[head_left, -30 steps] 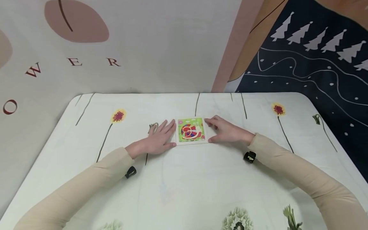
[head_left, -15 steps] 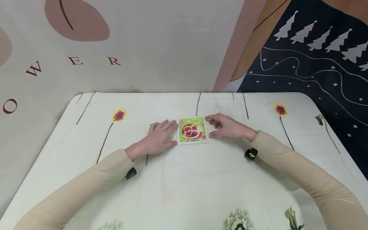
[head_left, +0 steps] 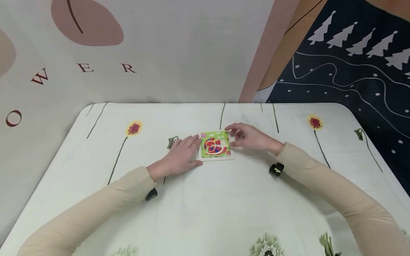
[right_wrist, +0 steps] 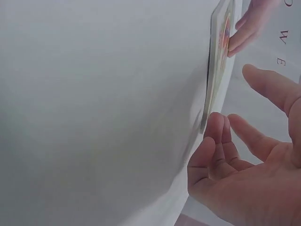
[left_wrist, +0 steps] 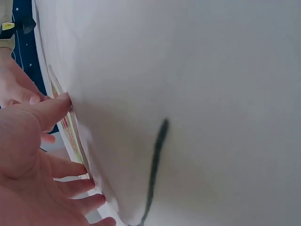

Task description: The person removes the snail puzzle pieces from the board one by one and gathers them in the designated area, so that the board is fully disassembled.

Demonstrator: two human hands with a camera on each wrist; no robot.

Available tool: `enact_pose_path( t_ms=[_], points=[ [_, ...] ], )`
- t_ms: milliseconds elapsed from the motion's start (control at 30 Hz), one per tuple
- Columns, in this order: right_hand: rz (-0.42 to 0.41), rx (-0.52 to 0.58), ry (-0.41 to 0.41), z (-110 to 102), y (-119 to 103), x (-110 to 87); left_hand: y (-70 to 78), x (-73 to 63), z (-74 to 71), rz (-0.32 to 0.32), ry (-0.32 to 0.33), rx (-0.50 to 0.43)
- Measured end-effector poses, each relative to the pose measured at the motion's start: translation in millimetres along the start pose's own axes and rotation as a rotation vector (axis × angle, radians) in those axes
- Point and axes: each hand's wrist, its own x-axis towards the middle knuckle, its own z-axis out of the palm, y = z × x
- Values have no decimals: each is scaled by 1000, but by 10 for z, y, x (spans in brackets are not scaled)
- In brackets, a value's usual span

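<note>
A small square puzzle board lies flat on the table, with a colourful snail picture inside its pale frame. My left hand lies along the board's left side, fingers extended and fingertips at its edge. Seen from the left wrist, the thumb and fingers of that left hand reach along the side of the board. My right hand hovers at the board's right side, index finger near the upper right corner. In the right wrist view this hand has its thumb apart and some fingers bent, holding nothing.
A white cloth printed with flowers and stems covers the table. Behind it hangs a pale wall cloth with letters, and a dark panel with white trees stands at the right. Each wrist wears a black camera.
My right hand has come off the board's right edge and shifted up toward its upper right corner. The left hand has moved slightly right, staying at the left edge.
</note>
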Motion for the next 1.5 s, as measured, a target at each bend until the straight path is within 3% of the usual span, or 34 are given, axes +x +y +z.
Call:
enact_pose_path(
  t_ms=[300, 633, 867, 1500],
  points=[
    [-9, 38, -3, 64, -20, 77, -23, -24, 62, 8, 22, -89],
    [-58, 5, -18, 104, -64, 173, -64, -74, 85, 82, 3, -49],
    [-48, -1, -42, 119, -80, 267, -77, -102, 78, 129, -18, -50],
    [-93, -114, -73, 191, -296, 536, -80, -73, 81, 129, -31, -35]
  ],
)
